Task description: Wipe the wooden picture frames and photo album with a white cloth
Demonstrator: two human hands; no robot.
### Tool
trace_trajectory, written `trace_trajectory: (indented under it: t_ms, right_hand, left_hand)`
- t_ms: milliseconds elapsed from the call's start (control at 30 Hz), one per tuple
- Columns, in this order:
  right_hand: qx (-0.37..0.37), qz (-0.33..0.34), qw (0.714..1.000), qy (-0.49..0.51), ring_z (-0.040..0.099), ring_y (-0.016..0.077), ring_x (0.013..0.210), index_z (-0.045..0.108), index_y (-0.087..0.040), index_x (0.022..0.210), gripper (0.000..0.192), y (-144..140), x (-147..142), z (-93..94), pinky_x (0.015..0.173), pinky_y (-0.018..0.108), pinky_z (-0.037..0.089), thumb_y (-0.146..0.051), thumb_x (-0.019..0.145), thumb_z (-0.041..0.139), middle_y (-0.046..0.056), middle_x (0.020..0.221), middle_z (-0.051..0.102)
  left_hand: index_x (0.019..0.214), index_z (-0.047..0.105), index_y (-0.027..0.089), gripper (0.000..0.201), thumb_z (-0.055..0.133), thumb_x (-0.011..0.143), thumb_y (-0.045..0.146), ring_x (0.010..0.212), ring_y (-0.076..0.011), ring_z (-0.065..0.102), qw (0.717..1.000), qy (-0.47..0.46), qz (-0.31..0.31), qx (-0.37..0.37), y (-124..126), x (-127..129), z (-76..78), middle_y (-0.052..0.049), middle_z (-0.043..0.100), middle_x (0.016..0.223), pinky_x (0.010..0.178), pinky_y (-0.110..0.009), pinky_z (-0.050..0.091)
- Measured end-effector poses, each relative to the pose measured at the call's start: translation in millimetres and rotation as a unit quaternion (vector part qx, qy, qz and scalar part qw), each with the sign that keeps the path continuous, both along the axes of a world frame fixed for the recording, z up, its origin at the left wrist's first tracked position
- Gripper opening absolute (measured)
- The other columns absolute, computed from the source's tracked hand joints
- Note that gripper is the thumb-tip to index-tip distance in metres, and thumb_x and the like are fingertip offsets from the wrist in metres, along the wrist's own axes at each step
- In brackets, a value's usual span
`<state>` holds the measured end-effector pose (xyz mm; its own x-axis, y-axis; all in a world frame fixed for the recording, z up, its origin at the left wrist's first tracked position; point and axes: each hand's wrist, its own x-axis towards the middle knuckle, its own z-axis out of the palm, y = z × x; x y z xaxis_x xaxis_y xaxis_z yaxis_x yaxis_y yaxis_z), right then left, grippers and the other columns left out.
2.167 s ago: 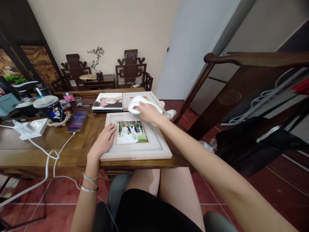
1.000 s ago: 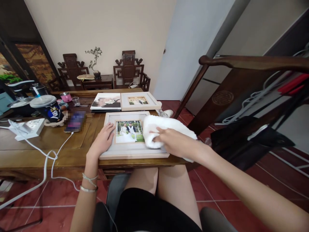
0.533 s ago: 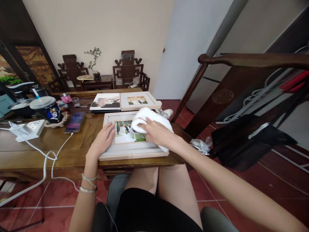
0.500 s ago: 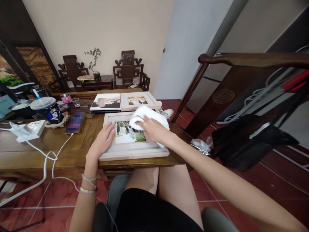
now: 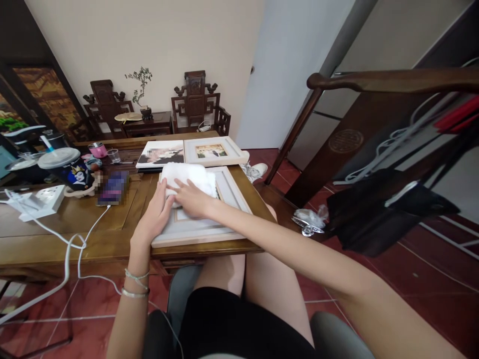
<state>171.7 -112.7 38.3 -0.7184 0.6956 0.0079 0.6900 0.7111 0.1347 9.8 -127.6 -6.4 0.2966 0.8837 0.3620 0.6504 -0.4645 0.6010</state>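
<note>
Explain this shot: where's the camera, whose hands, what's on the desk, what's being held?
There is no machine here: a person wears a camera on the head, looking forward and down, so you see their own arms and lap. The right hand presses a white cloth onto a pale picture frame lying flat on the wooden desk. The left hand rests on the frame's left edge and touches the cloth. Behind it lie a second framed photo and a photo book. To the left are a phone on a white cable, a power strip and a lidded cup with a straw.
</note>
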Motion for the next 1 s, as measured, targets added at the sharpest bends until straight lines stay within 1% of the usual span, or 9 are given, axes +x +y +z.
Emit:
trace_trajectory:
  t_ms: [167, 300, 433, 533, 600, 700, 767, 867, 1000]
  right_hand:
    - [-0.035, 0.059, 0.998, -0.015, 0.03, 0.0394, 0.145, 0.059, -0.015, 0.135, 0.053, -43.6, 8.9, 9.5, 0.108, 0.057, 0.039, -0.001, 0.085, 0.045, 0.012, 0.157, 0.038]
    - [-0.081, 0.108, 0.991, 0.001, 0.039, 0.0353, 0.14, 0.066, -0.022, 0.125, 0.054, -70.9, 19.3, 23.7, 0.104, 0.051, 0.044, 0.003, 0.081, 0.047, 0.006, 0.153, 0.045]
    - [-0.155, 0.073, 0.985, 0.011, 0.056, 0.0316, 0.126, 0.071, -0.02, 0.118, 0.049, -80.9, 38.2, 38.0, 0.095, 0.042, 0.05, 0.002, 0.082, 0.047, 0.012, 0.129, 0.066]
    - [-0.175, 0.01, 0.984, 0.028, 0.06, 0.0301, 0.122, 0.072, -0.021, 0.119, 0.049, -71.7, 50.9, 37.8, 0.093, 0.038, 0.051, 0.002, 0.082, 0.049, 0.014, 0.12, 0.071]
    - [-0.152, -0.02, 0.988, 0.027, 0.051, 0.031, 0.133, 0.07, -0.02, 0.121, 0.053, -58.0, 55.0, 31.6, 0.1, 0.041, 0.048, 0.004, 0.08, 0.048, 0.014, 0.132, 0.065]
    - [-0.087, -0.064, 0.994, 0.016, 0.032, 0.0341, 0.146, 0.065, -0.02, 0.129, 0.061, -29.4, 52.3, 20.1, 0.109, 0.06, 0.037, 0.009, 0.079, 0.045, 0.012, 0.155, 0.043]
    - [-0.034, -0.088, 0.995, 0.029, 0.023, 0.0364, 0.148, 0.061, -0.023, 0.133, 0.065, -8.9, 44.6, 15.1, 0.109, 0.071, 0.029, 0.01, 0.078, 0.045, 0.009, 0.161, 0.031]
    - [0.02, -0.086, 0.995, 0.037, 0.018, 0.0365, 0.15, 0.061, -0.024, 0.132, 0.063, 14.9, 27.9, 11.6, 0.109, 0.076, 0.022, 0.009, 0.081, 0.043, 0.007, 0.162, 0.029]
    - [-0.005, -0.066, 0.998, 0.003, 0.022, 0.0339, 0.149, 0.062, -0.022, 0.13, 0.055, 20.2, 13.3, 7.3, 0.11, 0.071, 0.027, 0.005, 0.086, 0.042, 0.008, 0.161, 0.033]
  left_hand:
    - [0.158, 0.02, 0.017, 0.073, 0.016, 0.1, 0.06, 0.153, -0.023, 0.011, 1.0, -0.01, -0.006, -0.016, -2.3, -2.5, 3.4, -0.009, 0.016, 0.165, 0.125, -0.043, 0.015]
    - [0.156, 0.027, 0.014, 0.069, 0.014, 0.102, 0.055, 0.152, -0.0222, 0.019, 1.0, -0.002, -0.004, -0.015, -2.2, -1.3, 4.8, -0.01, 0.024, 0.163, 0.125, -0.04, 0.017]
    - [0.149, 0.039, 0.009, 0.065, 0.026, 0.101, 0.049, 0.15, -0.0235, 0.025, 0.999, 0.041, 0.003, -0.017, 2.1, 2.1, -0.5, -0.014, 0.036, 0.158, 0.124, -0.041, 0.019]
    - [0.143, 0.047, 0.009, 0.058, 0.03, 0.1, 0.045, 0.149, -0.0248, 0.028, 0.997, 0.076, -0.007, -0.003, 5.6, 2.2, -5.6, -0.016, 0.043, 0.154, 0.123, -0.045, 0.022]
    - [0.142, 0.049, 0.01, 0.056, 0.031, 0.1, 0.042, 0.149, -0.0255, 0.028, 0.996, 0.091, -0.014, 0.007, 6.8, 1.2, -7.5, -0.016, 0.044, 0.153, 0.122, -0.046, 0.024]
    - [0.139, 0.052, 0.009, 0.053, 0.033, 0.1, 0.039, 0.148, -0.0271, 0.03, 0.995, 0.098, -0.017, 0.018, 7.2, -0.4, -7.6, -0.018, 0.045, 0.152, 0.122, -0.046, 0.026]
    - [0.137, 0.053, 0.009, 0.05, 0.035, 0.098, 0.036, 0.145, -0.0274, 0.037, 0.995, 0.09, -0.011, 0.033, 7.5, -1.4, -6.7, -0.018, 0.048, 0.149, 0.12, -0.046, 0.029]
    - [0.135, 0.054, 0.014, 0.045, 0.038, 0.096, 0.03, 0.135, -0.0267, 0.05, 0.996, 0.066, 0.012, 0.063, 9.1, -3.0, -6.0, -0.016, 0.056, 0.142, 0.116, -0.047, 0.036]
    - [0.14, 0.047, 0.015, 0.048, 0.041, 0.094, 0.027, 0.131, -0.0267, 0.054, 0.996, 0.044, 0.03, 0.068, 11.2, -4.8, -7.8, -0.015, 0.057, 0.141, 0.115, -0.048, 0.038]
